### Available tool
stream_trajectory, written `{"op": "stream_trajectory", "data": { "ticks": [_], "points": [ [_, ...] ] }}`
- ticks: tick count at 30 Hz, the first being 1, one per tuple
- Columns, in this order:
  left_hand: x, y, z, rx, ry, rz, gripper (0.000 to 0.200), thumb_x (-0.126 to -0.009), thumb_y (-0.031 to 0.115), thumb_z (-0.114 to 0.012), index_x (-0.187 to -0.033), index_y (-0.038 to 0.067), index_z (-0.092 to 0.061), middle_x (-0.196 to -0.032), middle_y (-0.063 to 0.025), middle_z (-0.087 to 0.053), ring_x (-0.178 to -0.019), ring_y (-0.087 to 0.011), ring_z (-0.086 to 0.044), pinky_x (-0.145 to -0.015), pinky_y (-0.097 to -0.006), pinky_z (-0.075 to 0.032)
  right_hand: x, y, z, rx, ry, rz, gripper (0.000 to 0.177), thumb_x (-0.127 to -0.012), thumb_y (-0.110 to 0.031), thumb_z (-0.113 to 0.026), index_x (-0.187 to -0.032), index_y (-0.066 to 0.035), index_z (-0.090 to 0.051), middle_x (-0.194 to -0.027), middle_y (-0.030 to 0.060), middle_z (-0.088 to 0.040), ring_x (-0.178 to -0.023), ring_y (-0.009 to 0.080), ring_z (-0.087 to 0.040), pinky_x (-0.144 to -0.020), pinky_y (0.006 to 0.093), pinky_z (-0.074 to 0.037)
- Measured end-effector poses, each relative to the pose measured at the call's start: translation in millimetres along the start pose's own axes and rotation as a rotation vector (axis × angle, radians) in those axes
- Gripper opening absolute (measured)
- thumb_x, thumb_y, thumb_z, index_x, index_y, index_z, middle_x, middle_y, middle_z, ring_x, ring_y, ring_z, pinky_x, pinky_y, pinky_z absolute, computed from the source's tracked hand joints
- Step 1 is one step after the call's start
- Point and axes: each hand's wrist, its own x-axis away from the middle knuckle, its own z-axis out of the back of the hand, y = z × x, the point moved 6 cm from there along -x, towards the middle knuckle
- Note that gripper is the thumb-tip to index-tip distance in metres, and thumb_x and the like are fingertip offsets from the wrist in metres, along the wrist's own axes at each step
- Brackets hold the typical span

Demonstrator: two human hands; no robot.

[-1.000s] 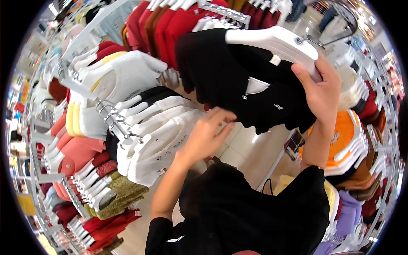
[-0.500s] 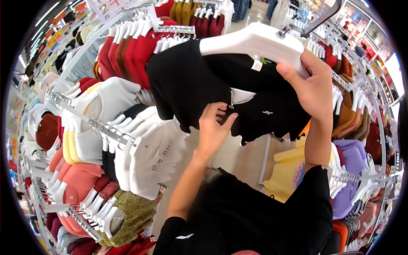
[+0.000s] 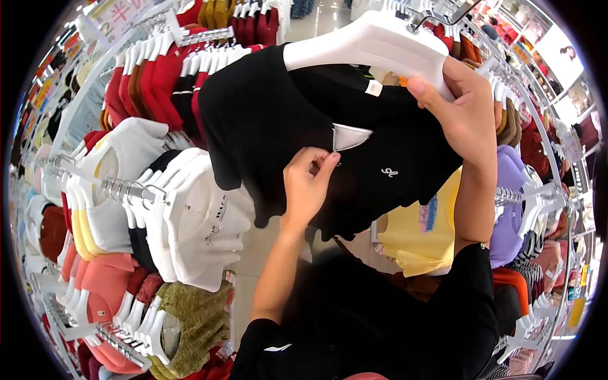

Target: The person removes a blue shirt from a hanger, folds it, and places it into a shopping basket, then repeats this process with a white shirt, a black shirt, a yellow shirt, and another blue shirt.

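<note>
A black top (image 3: 253, 120) with a small white embroidered mark hangs from a white hanger (image 3: 361, 41) before me. My right hand (image 3: 465, 104) grips the hanger's right end, thumb in front, at the garment's shoulder. The hanger's metal hook (image 3: 423, 22) points up and right. At the neckline, a pale triangular panel (image 3: 350, 137) shows, and a white label (image 3: 374, 88) sits inside the collar. My left hand (image 3: 307, 180) pinches the front of the top just below that panel's left corner. Any small pull between the fingertips is too tiny to make out.
White tops (image 3: 196, 221) hang on a metal rail (image 3: 123, 190) at left, above coral tops (image 3: 107, 285) and an olive fuzzy garment (image 3: 199, 316). Red garments (image 3: 158, 88) hang behind. At right are a yellow top (image 3: 411, 231) and a purple top (image 3: 506, 209).
My left hand's fingers have closed into a pinch at the neckline. The black top has shifted slightly left and hangs lower in front. The view has also turned a little.
</note>
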Motion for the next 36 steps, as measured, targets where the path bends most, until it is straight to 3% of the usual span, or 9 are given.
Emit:
{"op": "stream_trajectory", "data": {
  "ticks": [2,6,10,14,17,21,25,33,36],
  "points": [
    [0.3,-4.8,-8.3,0.043,-0.060,-0.018,0.020,-0.094,0.015,-0.072,-0.086,-0.002,-0.064,-0.068,-0.0019,-0.056,-0.053,-0.0073,-0.045,-0.051,-0.0221,-0.036,1.5,7.1,11.4,0.006,-0.009,-0.045,0.036,-0.091,-0.031,-0.077,-0.104,0.002,-0.072,-0.073,-0.0008,-0.062,-0.067,0.0050,-0.052,-0.060,0.0219,-0.041],
    [3.1,-23.4,-30.5,0.440,-0.394,0.460,0.024,-0.099,0.021,-0.066,-0.087,0.002,-0.057,-0.073,0.0034,-0.052,-0.057,-0.0035,-0.042,-0.052,-0.0215,-0.035,2.0,21.5,25.4,-0.051,-0.002,-0.056,0.036,-0.091,-0.031,-0.077,-0.105,0.002,-0.072,-0.074,-0.0002,-0.063,-0.066,0.0057,-0.055,-0.061,0.0220,-0.045],
    [-15.7,-12.5,-52.2,0.317,-0.164,0.217,0.017,-0.097,0.015,-0.068,-0.099,0.001,-0.059,-0.082,0.0009,-0.055,-0.056,-0.0027,-0.042,-0.053,-0.0198,-0.035,-2.7,33.1,36.2,-0.078,0.012,-0.075,0.037,-0.091,-0.030,-0.077,-0.107,0.003,-0.072,-0.076,0.0010,-0.065,-0.067,0.0063,-0.058,-0.062,0.0222,-0.048],
    [-29.7,-19.6,-77.0,0.224,-0.219,0.164,0.013,-0.092,0.008,-0.072,-0.096,0.000,-0.063,-0.081,-0.0008,-0.057,-0.060,-0.0041,-0.049,-0.051,-0.0216,-0.037,-10.6,53.0,45.9,-0.107,0.020,-0.077,0.037,-0.091,-0.029,-0.077,-0.108,0.003,-0.071,-0.076,0.0019,-0.065,-0.067,0.0068,-0.059,-0.063,0.0229,-0.048],
    [-41.4,28.8,-73.8,-0.133,-0.139,-0.101,0.008,-0.088,0.004,-0.074,-0.090,0.001,-0.067,-0.079,-0.0012,-0.058,-0.054,-0.0046,-0.043,-0.051,-0.0199,-0.032,-20.8,65.3,55.5,-0.070,-0.005,-0.045,0.035,-0.091,-0.027,-0.077,-0.106,0.003,-0.071,-0.075,0.0026,-0.064,-0.068,0.0081,-0.057,-0.064,0.0247,-0.047],
    [-48.6,122.7,-32.2,-0.143,0.120,-0.664,0.019,-0.079,0.001,-0.080,-0.092,0.003,-0.066,-0.084,-0.0069,-0.061,-0.060,-0.0103,-0.051,-0.050,-0.0214,-0.039,-31.0,88.4,61.4,-0.137,-0.010,0.000,0.034,-0.089,-0.026,-0.078,-0.104,0.003,-0.070,-0.075,0.0043,-0.063,-0.068,0.0104,-0.053,-0.065,0.0275,-0.045],
    [-93.6,185.2,-40.4,-0.624,0.176,-0.856,0.062,-0.072,0.032,-0.089,-0.118,0.004,-0.060,-0.119,-0.0159,-0.059,-0.103,-0.0342,-0.059,-0.096,-0.0432,-0.043,-43.5,104.6,62.2,-0.124,-0.067,-0.016,0.032,-0.087,-0.023,-0.078,-0.103,0.002,-0.070,-0.077,0.0078,-0.063,-0.070,0.0122,-0.054,-0.065,0.0290,-0.045],
    [-173.9,140.6,-102.0,-0.760,0.139,-0.832,0.022,-0.072,0.014,-0.082,-0.089,0.011,-0.067,-0.073,-0.0037,-0.065,-0.063,-0.0260,-0.063,-0.054,-0.0329,-0.047,-61.3,157.8,64.6,-0.081,-0.150,0.015,0.030,-0.084,-0.021,-0.081,-0.103,-0.001,-0.072,-0.082,0.0092,-0.067,-0.072,0.0177,-0.060,-0.066,0.0301,-0.047],
    [-184.5,139.1,-119.7,-0.737,0.100,-0.825,0.017,-0.070,0.004,-0.076,-0.081,0.011,-0.065,-0.070,-0.0040,-0.062,-0.061,-0.0262,-0.061,-0.053,-0.0327,-0.045,-62.0,177.0,73.3,-0.168,-0.249,0.048,0.033,-0.088,-0.025,-0.077,-0.109,0.000,-0.071,-0.094,0.0075,-0.069,-0.075,0.0159,-0.058,-0.066,0.0289,-0.047]
  ]
}}
